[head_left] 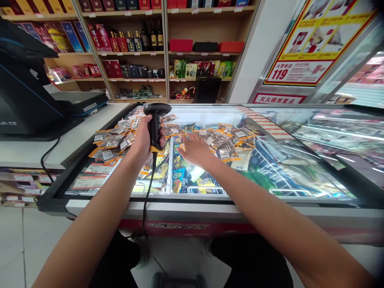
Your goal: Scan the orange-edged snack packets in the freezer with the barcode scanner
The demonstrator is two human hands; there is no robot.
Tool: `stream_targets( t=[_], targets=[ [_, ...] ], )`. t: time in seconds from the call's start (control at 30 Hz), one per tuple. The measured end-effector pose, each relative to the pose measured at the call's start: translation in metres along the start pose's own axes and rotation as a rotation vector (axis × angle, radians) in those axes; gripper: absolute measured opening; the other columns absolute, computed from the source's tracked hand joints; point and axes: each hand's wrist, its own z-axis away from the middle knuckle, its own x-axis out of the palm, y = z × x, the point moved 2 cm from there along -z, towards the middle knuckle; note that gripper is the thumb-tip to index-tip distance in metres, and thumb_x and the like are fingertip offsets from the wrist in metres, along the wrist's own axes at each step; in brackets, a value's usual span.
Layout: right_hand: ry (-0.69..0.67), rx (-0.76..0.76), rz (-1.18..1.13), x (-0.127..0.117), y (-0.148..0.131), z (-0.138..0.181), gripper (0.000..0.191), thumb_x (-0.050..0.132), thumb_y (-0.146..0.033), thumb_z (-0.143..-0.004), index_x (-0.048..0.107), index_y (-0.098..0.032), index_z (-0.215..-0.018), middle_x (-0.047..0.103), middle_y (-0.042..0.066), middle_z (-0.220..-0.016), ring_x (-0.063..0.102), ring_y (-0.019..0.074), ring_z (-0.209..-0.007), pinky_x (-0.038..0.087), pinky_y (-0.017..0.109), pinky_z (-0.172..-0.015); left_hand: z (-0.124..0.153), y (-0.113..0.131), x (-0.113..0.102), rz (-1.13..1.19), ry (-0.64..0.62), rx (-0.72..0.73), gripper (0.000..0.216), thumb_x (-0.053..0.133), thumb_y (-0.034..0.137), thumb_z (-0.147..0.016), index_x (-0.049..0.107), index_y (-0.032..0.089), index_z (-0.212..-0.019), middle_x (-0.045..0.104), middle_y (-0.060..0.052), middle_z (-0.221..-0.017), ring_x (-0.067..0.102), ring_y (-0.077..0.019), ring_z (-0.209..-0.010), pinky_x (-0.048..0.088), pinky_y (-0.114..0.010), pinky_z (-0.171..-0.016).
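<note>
My left hand [143,138] is wrapped around the grip of a black barcode scanner [155,126], held upright over a glass-topped chest freezer. The scanner's cable [151,176] hangs down over the freezer's front edge. My right hand [194,149] is stretched out above the glass with its fingers extended, beside small clear snack packets [216,138] with orange edges. More such packets [115,138] lie heaped left of the scanner. Whether my right fingertips touch a packet, I cannot tell. Colourful frozen-food bags [180,180] show through the glass.
The freezer's front rim [192,206] runs across in front of me. On the left, a counter [33,154] carries a black checkout machine [27,92]. Behind stand shelves [126,54] of boxes and bottles. A fire-notice poster [297,72] hangs at the right.
</note>
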Motion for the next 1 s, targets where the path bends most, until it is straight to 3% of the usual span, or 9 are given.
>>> stream_targets(
  t=[0.07, 0.17, 0.37, 0.5, 0.57, 0.63, 0.8, 0.9, 1.0],
  targets=[
    [-0.055, 0.078, 0.029, 0.011, 0.003, -0.002, 0.065, 0.041, -0.05, -0.109, 0.049, -0.008, -0.158, 0.046, 0.026, -0.164, 0.038, 0.0422, -0.155, 0.034, 0.057, -0.122, 0.0, 0.0, 0.0, 0.009, -0.004, -0.004, 0.038, 0.052, 0.058, -0.097, 0.057, 0.021, -0.089, 0.054, 0.004, -0.057, 0.047, -0.0093, -0.036, 0.037, -0.022, -0.038],
    [-0.017, 0.13, 0.07, 0.015, 0.026, -0.008, 0.061, 0.04, -0.044, -0.109, 0.054, -0.003, -0.151, 0.053, 0.029, -0.157, 0.044, 0.0415, -0.15, 0.035, 0.054, -0.121, -0.001, -0.001, -0.001, 0.024, -0.013, 0.001, 0.038, 0.052, 0.058, -0.097, 0.057, 0.021, -0.089, 0.055, 0.004, -0.057, 0.048, -0.0096, -0.036, 0.037, -0.022, -0.038],
    [0.009, 0.209, 0.15, 0.003, 0.084, -0.013, 0.058, 0.045, -0.05, -0.107, 0.062, -0.008, -0.143, 0.063, 0.029, -0.142, 0.054, 0.0452, -0.138, 0.042, 0.058, -0.112, -0.004, -0.005, -0.003, 0.069, -0.029, 0.008, 0.037, 0.051, 0.056, -0.099, 0.057, 0.02, -0.089, 0.057, 0.003, -0.058, 0.049, -0.0101, -0.036, 0.038, -0.022, -0.037],
    [-0.002, 0.236, 0.185, -0.007, 0.099, -0.013, 0.063, 0.048, -0.055, -0.106, 0.065, -0.005, -0.141, 0.061, 0.031, -0.143, 0.052, 0.0462, -0.14, 0.037, 0.059, -0.117, -0.004, -0.005, -0.003, 0.101, 0.01, -0.02, 0.037, 0.053, 0.056, -0.099, 0.057, 0.02, -0.089, 0.057, 0.003, -0.058, 0.048, -0.01, -0.035, 0.037, -0.022, -0.037],
    [0.075, 0.21, 0.186, -0.011, 0.094, -0.017, 0.058, 0.05, -0.053, -0.106, 0.067, -0.008, -0.138, 0.062, 0.029, -0.141, 0.051, 0.0454, -0.14, 0.033, 0.059, -0.12, -0.004, -0.005, -0.002, 0.111, 0.016, -0.035, 0.037, 0.053, 0.055, -0.099, 0.057, 0.02, -0.089, 0.058, 0.003, -0.059, 0.047, -0.0102, -0.035, 0.036, -0.022, -0.037],
    [0.127, 0.156, 0.111, -0.012, 0.081, -0.025, 0.053, 0.052, -0.049, -0.106, 0.067, -0.011, -0.14, 0.063, 0.026, -0.139, 0.054, 0.0429, -0.137, 0.036, 0.056, -0.119, -0.004, -0.005, -0.002, 0.115, 0.005, -0.03, 0.036, 0.051, 0.054, -0.1, 0.056, 0.02, -0.089, 0.058, 0.002, -0.059, 0.048, -0.0105, -0.035, 0.036, -0.022, -0.037],
    [0.051, 0.047, -0.039, 0.001, 0.026, -0.048, 0.053, 0.061, -0.032, -0.103, 0.059, -0.024, -0.155, 0.059, 0.019, -0.138, 0.06, 0.0391, -0.127, 0.051, 0.047, -0.101, -0.007, -0.006, -0.003, 0.104, -0.021, -0.006, 0.033, 0.044, 0.049, -0.102, 0.054, 0.021, -0.088, 0.057, 0.003, -0.057, 0.048, -0.0111, -0.035, 0.037, -0.022, -0.037],
    [0.116, 0.006, -0.013, 0.01, 0.006, -0.055, 0.04, 0.052, -0.023, -0.105, 0.071, -0.024, -0.141, 0.062, 0.018, -0.127, 0.064, 0.0353, -0.114, 0.052, 0.044, -0.094, -0.009, -0.008, -0.004, 0.102, -0.02, -0.011, 0.033, 0.041, 0.047, -0.103, 0.053, 0.021, -0.086, 0.057, 0.003, -0.057, 0.047, -0.0111, -0.035, 0.036, -0.022, -0.036],
    [0.248, 0.01, -0.124, 0.012, 0.011, -0.056, 0.035, 0.048, -0.019, -0.105, 0.079, -0.02, -0.121, 0.063, 0.015, -0.114, 0.066, 0.0302, -0.099, 0.053, 0.043, -0.09, -0.009, -0.008, -0.004, 0.108, -0.009, -0.022, 0.033, 0.046, 0.05, -0.102, 0.053, 0.021, -0.087, 0.057, 0.003, -0.057, 0.048, -0.0109, -0.036, 0.037, -0.022, -0.037]
  ],
)
